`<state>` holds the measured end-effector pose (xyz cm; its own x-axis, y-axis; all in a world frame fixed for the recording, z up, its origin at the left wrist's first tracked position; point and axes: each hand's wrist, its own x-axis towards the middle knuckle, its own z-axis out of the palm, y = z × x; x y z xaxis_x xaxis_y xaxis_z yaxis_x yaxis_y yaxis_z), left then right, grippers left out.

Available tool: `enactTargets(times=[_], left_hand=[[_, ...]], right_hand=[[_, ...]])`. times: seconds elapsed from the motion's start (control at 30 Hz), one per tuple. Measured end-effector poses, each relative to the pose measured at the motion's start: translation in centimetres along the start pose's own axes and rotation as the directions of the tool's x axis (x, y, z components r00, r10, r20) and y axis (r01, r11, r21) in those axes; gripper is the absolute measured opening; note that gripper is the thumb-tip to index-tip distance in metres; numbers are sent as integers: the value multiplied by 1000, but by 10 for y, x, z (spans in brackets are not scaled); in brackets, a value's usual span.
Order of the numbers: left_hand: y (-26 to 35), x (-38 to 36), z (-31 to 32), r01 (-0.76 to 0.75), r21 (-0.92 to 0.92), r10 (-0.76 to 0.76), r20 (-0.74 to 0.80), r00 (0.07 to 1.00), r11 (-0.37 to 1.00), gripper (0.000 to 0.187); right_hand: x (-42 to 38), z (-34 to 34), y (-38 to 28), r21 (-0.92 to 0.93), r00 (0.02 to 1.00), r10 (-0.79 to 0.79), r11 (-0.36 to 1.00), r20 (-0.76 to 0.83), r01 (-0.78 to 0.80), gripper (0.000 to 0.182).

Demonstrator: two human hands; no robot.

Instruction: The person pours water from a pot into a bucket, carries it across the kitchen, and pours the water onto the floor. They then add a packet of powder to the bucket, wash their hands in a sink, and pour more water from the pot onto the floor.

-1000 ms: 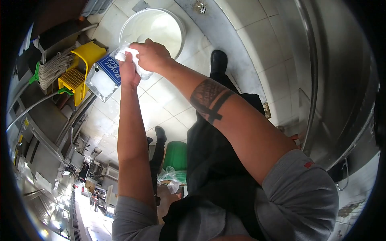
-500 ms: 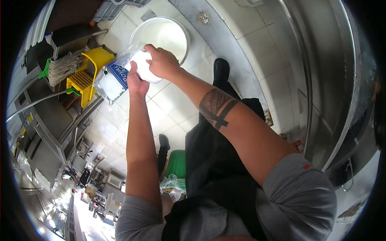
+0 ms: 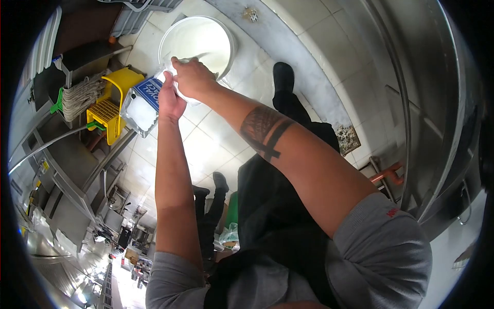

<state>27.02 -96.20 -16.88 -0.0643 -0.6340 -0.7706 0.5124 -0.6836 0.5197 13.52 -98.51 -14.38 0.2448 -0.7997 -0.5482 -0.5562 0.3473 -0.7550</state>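
Note:
A clear plastic bag (image 3: pixel 141 112) with a blue printed panel and white contents hangs from my hands. My left hand (image 3: pixel 171 100) is closed on the bag, with its thumb up. My right hand (image 3: pixel 191 80) grips the bunched plastic at the bag's other side, against my left hand. Just beyond my hands a round white bucket (image 3: pixel 206 38) stands on the floor, with white material inside. The bag's opening is hidden behind my fingers.
A yellow mop wringer (image 3: pixel 121 82) and a string mop (image 3: pixel 82 95) stand at the left. Another person's dark-clothed legs (image 3: pixel 210 219) show below, beside a green container (image 3: pixel 232 206). Steel equipment (image 3: pixel 422 98) and a copper-coloured pipe (image 3: pixel 392 172) are at the right.
The white bulge between my hands has shrunk, and my hands are closer together. The view has shifted. More of the other person's legs shows now.

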Motion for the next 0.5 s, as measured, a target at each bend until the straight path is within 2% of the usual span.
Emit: enactTargets(times=[0.07,0.13,0.2,0.27,0.33,0.37,0.43,0.47,0.5], left_hand=[[-1,-3,1,-20,56,20,-2,1000,998,45],[-5,7,-16,-60,58,61,-11,998,997,44],[-7,8,-23,-102,57,103,-21,994,993,43],[-4,-2,-15,-169,56,176,-165,970,984,42],[4,-19,-11,-212,-17,208,-135,969,977,42],[8,-28,-6,-244,-92,233,-110,966,965,42],[14,-39,-14,-348,-128,341,-71,937,929,39],[20,-52,-10,-367,-141,368,-22,930,919,39],[28,-65,-4,-346,-215,357,15,934,913,40]], right_hand=[[-4,-2,-5,2,1000,7,1000,0,-7,53],[-9,-8,-12,-27,997,12,1000,70,-10,46],[-12,-6,-11,-8,999,-37,999,38,37,44],[-15,-3,-11,3,996,-94,996,2,94,41],[-16,5,-3,42,928,-325,940,-180,338,42],[-19,3,-2,25,921,-342,936,-189,352,42],[-33,-17,-11,61,937,-295,948,-188,311,39],[-34,-19,-10,36,905,-350,929,-243,369,37],[-40,-25,-11,49,844,-426,884,-327,465,24]])
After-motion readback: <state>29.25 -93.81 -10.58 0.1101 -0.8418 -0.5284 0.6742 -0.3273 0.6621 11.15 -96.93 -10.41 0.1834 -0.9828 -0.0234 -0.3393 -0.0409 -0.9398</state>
